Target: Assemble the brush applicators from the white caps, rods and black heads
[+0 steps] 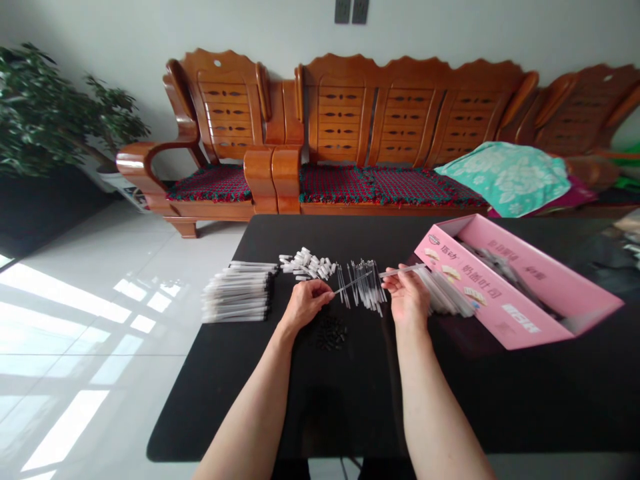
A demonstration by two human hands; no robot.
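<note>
My left hand [309, 304] is closed, with thumb and fingers pinching one end of a thin pen refill [354, 283] that points up to the right. Between the fingers of my right hand [408, 293] is a whitish pen barrel [401, 271], its left end close to the refill's tip. More refills [369, 290] lie on the table between the hands. Beside my right hand is a stack of pale barrels [445, 293]. White caps [309, 264] are heaped beyond my left hand, and small black pieces [331, 333] lie to its right. White pens with black ends [237, 293] are piled at the left.
A pink box [500, 300] with plastic-looking packing inside stands on the right of the black table [350, 413]. Behind the table is a wooden bench [340, 127] with a turquoise cushion [510, 177]. A potted plant [60, 120] is at the far left.
</note>
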